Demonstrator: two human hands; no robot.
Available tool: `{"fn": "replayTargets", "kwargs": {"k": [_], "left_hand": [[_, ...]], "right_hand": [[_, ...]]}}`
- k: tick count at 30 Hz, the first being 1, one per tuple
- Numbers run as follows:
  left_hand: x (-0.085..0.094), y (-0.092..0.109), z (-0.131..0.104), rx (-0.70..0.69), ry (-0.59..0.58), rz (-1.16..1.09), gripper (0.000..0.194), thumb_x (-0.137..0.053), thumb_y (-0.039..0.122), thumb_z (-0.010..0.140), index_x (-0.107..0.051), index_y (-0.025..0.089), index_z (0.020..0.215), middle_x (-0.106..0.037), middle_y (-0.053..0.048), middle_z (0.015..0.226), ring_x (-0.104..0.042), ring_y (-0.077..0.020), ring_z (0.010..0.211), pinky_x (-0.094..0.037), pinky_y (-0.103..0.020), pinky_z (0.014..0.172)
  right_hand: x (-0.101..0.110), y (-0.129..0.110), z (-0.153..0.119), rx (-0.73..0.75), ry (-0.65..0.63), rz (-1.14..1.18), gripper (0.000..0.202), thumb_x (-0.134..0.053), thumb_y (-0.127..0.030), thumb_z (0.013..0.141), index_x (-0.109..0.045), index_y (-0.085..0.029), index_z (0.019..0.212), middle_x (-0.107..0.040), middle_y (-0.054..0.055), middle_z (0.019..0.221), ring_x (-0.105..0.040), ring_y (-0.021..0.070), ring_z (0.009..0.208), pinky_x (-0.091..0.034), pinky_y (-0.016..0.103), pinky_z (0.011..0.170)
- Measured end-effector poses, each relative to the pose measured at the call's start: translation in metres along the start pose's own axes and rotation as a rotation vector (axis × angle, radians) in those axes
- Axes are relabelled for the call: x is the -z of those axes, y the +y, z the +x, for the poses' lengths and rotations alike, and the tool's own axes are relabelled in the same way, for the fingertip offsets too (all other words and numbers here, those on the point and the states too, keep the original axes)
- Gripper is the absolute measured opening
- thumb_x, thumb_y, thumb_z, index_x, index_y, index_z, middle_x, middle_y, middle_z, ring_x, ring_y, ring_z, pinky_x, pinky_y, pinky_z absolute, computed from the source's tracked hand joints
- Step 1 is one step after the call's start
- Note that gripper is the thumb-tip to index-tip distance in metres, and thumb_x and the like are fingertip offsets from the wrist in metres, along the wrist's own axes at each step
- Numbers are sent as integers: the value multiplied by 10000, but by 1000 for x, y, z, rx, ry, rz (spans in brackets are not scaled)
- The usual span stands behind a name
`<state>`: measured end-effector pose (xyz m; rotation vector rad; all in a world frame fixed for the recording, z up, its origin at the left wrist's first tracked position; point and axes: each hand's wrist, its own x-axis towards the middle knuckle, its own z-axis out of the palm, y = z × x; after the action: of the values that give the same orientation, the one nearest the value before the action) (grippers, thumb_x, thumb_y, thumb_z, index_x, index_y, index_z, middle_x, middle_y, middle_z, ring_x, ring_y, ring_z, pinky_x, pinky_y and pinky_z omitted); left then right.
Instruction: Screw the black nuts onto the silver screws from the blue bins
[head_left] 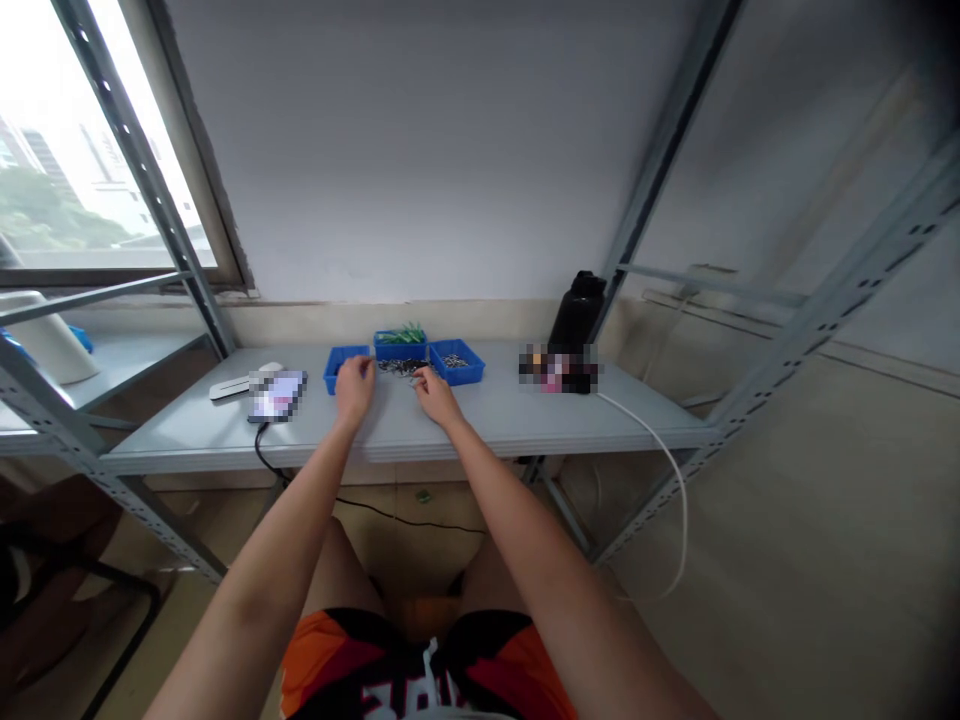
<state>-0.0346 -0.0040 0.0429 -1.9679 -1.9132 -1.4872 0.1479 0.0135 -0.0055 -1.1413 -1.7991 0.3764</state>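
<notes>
My left hand [355, 388] is at the front right corner of the left blue tray [330, 376], its fingers curled together. Whatever it may hold is too small to make out. The fingers of my right hand [438, 396] are pinched at the near edge of a pile of small dark parts [397, 367] on the shelf top; what lies between them cannot be told. Behind the pile, a second blue tray [400, 351] holds green strip-like pieces [405, 334]. The right blue tray [466, 374] contains small silvery pieces [453, 361].
A phone [277, 396] with a black cable and a white flat object [231, 388] lie to the left. At the right stand a black bottle [577, 312] and blurred-out items [559, 370], with a white cable [679, 480] hanging down. Metal posts [652, 170] frame the grey shelf [525, 425].
</notes>
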Motion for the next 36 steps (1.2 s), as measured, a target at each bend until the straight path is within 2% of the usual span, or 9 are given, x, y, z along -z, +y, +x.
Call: {"fn": "replayTargets", "kwargs": {"k": [4, 7, 9, 11, 16, 21, 25, 31, 36], "left_hand": [[26, -6, 24, 40, -3, 303, 289, -474, 303, 934, -665, 138, 1075, -652, -182, 1095, -577, -298, 1075, -447, -425, 928], [25, -1, 24, -109, -105, 466, 299, -484, 285, 924, -640, 151, 1141, -609, -183, 1174, -528, -309, 1149, -431, -431, 972], [14, 8, 18, -296, -285, 474, 288, -456, 249, 928, -646, 188, 1136, -607, -140, 1178, -528, -272, 1157, -433, -385, 989], [-4, 17, 11, -391, -446, 477, 301, -441, 215, 924, -650, 197, 1140, -612, -120, 1165, -534, -255, 1160, -449, -356, 973], [-45, 24, 1, -309, -566, 443, 332, -441, 185, 911, -666, 209, 1155, -623, -132, 1159, -570, -258, 1136, -473, -354, 950], [-52, 17, -3, -270, -508, 339, 268, -470, 196, 895, -723, 173, 981, -662, -168, 1060, -605, -286, 1080, -488, -365, 917], [-42, 12, -10, -177, -449, 148, 234, -513, 169, 859, -718, 163, 971, -708, -150, 997, -651, -261, 950, -498, -350, 873], [-32, 0, -20, -79, -372, -111, 213, -533, 178, 835, -729, 145, 910, -742, -125, 950, -669, -239, 889, -500, -344, 872], [-29, -4, -21, 39, -277, -235, 202, -560, 197, 835, -726, 125, 924, -745, -130, 968, -675, -226, 897, -503, -335, 876]], "right_hand": [[-1, 3, 2, -45, 6, 0, 299, -428, -135, 845, -601, -215, 1076, -682, 47, 898, -614, 198, 860, -472, 329, 853], [-1, 2, 2, -77, 1, -27, 282, -438, -115, 836, -618, -211, 1029, -690, 55, 937, -620, 199, 890, -471, 327, 863], [-1, 1, 2, -90, 8, -36, 257, -440, -115, 841, -629, -207, 990, -696, 66, 987, -625, 202, 914, -473, 328, 870], [0, 1, 3, -107, 37, -46, 245, -439, -119, 849, -634, -202, 972, -700, 76, 1015, -631, 204, 933, -475, 330, 877], [3, 2, 4, -184, 54, -84, 233, -447, -133, 863, -636, -205, 979, -710, 86, 1007, -643, 211, 941, -481, 342, 884], [2, 4, 5, -211, 17, -115, 235, -441, -136, 884, -627, -202, 1012, -695, 106, 1056, -632, 233, 990, -475, 361, 892], [-2, 5, 3, -88, -25, -168, 263, -464, -124, 876, -631, -204, 1063, -646, 118, 1163, -599, 234, 1059, -466, 351, 907], [-4, 2, 1, 4, -152, -222, 211, -464, -200, 927, -675, -212, 941, -693, 93, 999, -618, 222, 954, -460, 320, 849], [-4, 3, 1, 30, -114, -171, 213, -467, -226, 943, -675, -214, 902, -696, 74, 952, -613, 195, 922, -449, 287, 843]]}}
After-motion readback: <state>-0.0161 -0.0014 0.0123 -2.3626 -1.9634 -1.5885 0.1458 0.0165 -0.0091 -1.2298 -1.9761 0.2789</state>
